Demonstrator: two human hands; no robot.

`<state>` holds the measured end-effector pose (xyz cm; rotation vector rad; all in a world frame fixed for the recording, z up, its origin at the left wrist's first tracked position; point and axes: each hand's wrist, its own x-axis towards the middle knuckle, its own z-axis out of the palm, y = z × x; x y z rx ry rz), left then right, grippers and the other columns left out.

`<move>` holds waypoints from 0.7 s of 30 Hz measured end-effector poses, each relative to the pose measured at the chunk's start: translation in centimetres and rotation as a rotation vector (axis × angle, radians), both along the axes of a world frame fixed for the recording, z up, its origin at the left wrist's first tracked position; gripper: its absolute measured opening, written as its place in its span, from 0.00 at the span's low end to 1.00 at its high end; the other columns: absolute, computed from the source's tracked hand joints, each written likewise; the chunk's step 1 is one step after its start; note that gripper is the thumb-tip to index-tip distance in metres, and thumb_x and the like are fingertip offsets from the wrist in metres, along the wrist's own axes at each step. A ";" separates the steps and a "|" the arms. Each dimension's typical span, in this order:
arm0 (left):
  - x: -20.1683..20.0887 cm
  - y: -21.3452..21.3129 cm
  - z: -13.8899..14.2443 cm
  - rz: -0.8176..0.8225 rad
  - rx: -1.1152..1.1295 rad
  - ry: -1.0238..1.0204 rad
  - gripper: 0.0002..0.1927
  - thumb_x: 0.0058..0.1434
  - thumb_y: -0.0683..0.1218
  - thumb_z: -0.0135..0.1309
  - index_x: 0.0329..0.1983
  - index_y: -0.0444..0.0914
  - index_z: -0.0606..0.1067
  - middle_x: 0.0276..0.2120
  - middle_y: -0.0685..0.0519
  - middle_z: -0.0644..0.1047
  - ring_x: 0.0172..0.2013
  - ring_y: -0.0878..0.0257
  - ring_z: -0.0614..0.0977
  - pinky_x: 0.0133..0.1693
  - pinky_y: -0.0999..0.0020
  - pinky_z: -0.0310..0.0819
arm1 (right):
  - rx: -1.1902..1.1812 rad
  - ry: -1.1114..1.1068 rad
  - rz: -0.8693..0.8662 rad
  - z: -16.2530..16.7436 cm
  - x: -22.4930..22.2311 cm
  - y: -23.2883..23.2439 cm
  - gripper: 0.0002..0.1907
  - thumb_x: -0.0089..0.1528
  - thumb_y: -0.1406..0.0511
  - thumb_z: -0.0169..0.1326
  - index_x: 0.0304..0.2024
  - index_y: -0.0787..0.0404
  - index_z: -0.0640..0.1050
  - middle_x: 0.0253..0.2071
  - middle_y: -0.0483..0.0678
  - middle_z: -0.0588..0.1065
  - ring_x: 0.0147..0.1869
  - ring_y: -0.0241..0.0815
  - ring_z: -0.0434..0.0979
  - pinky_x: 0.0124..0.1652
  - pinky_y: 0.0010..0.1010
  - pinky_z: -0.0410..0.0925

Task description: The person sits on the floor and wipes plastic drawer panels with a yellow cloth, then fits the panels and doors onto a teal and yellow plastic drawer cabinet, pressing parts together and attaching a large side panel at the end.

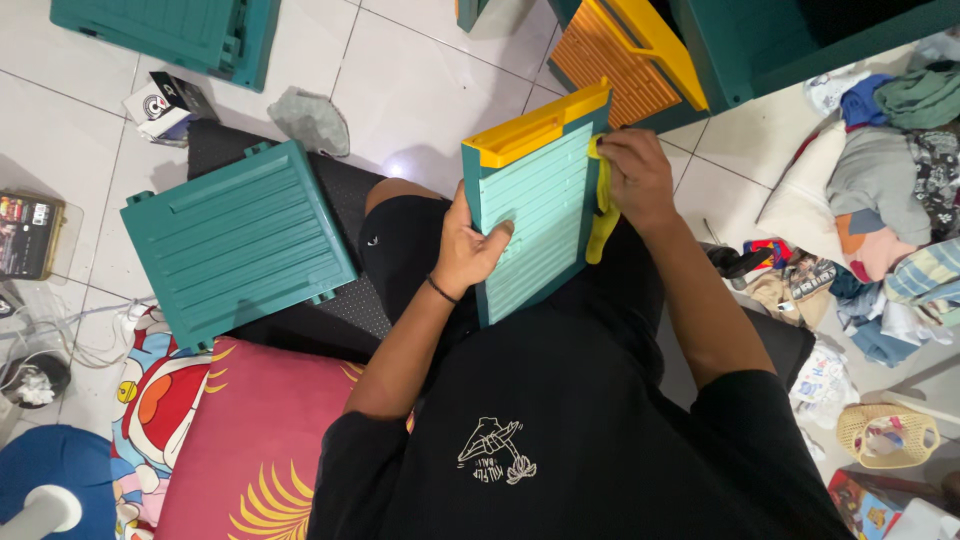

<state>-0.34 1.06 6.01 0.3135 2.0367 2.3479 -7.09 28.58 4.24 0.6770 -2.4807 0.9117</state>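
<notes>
My hands: left (468,252) grips the teal ribbed plastic panel (530,215) propped on my lap, right (637,175) pinches a yellow plastic strip (603,215) at its edge; misalignment could make it slip.

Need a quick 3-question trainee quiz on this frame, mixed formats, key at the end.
1. True or false: the left hand grips the left edge of the ribbed teal panel on the person's lap.
2. The right hand presses which thing to the panel's right edge? A) yellow strip B) orange grille C) grey cloth
3. Fill in: the panel's top end carries a ____ coloured rail.

Key: 1 true; 2 A; 3 yellow.
</notes>
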 end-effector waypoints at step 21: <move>-5.4 -4.5 8.5 -0.343 -0.557 -0.425 0.43 0.65 0.40 0.56 0.80 0.40 0.50 0.44 0.35 0.79 0.35 0.42 0.78 0.41 0.57 0.70 | -0.116 -0.027 0.249 5.7 4.0 -7.1 0.15 0.58 0.81 0.58 0.46 0.66 0.80 0.49 0.50 0.76 0.52 0.51 0.77 0.52 0.39 0.72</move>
